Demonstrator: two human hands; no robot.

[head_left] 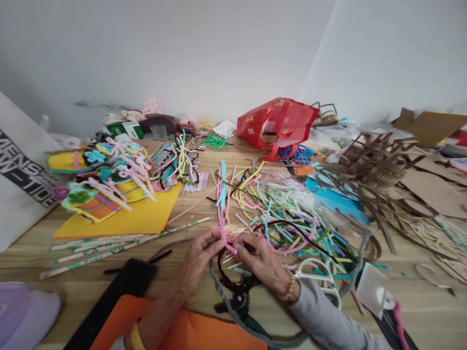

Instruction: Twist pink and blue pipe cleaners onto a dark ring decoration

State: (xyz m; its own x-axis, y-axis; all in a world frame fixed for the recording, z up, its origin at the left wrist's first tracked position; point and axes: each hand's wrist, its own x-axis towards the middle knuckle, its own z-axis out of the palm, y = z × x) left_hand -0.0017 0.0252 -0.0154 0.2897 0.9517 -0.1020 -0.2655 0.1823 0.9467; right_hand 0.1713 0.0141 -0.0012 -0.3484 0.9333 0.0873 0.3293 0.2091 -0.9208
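My left hand [200, 256] and my right hand [260, 260] meet at the table's near middle. Both pinch a pink pipe cleaner [225, 238] that is wound around a small bundle of thin wooden sticks [233, 228]. The fingers of each hand are closed on it. Just beyond lies a loose heap of coloured pipe cleaners [288, 218]. Black pliers [237, 297] lie on the table under my wrists. White-handled scissors [321, 273] rest beside my right wrist.
A yellow sheet [146, 214] at left carries finished pipe-cleaner flowers [109, 177]. A black phone [120, 291] and orange sheet [189, 330] lie near me. A red bag [277, 121] stands at the back. Cardboard scraps and baskets [375, 160] fill the right side.
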